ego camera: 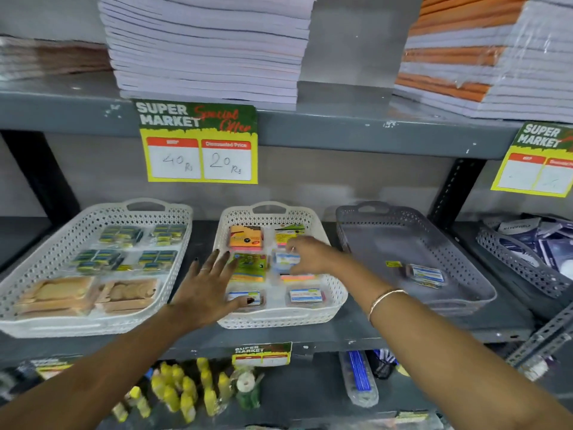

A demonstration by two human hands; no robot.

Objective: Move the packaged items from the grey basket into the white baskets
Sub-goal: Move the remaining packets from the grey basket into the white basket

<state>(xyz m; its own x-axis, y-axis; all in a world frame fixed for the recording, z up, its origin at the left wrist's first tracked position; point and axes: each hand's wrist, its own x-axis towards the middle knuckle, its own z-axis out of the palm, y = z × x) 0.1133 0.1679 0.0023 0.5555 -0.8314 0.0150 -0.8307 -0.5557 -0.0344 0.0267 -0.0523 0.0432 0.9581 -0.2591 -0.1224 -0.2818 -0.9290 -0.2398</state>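
The grey basket (465, 240) stands at the right of the shelf with one clear packaged box (426, 275) and a small yellow tag (393, 264) left in it. The middle white basket (336, 293) holds several sticky-note packs and small boxes. My right hand (308, 256) is over this basket, fingers shut on a small clear packaged box (286, 259). My left hand (207, 287) lies flat and open on the basket's left rim, thumb touching a front box (245, 297). The left white basket (173, 243) holds eraser packs and wooden sticks.
A darker grey basket (511, 262) of blue packets sits at the far right. Price signs hang from the upper shelf edge (341, 131), which carries notebook stacks (210, 48). Yellow bottles (183, 392) fill the shelf below.
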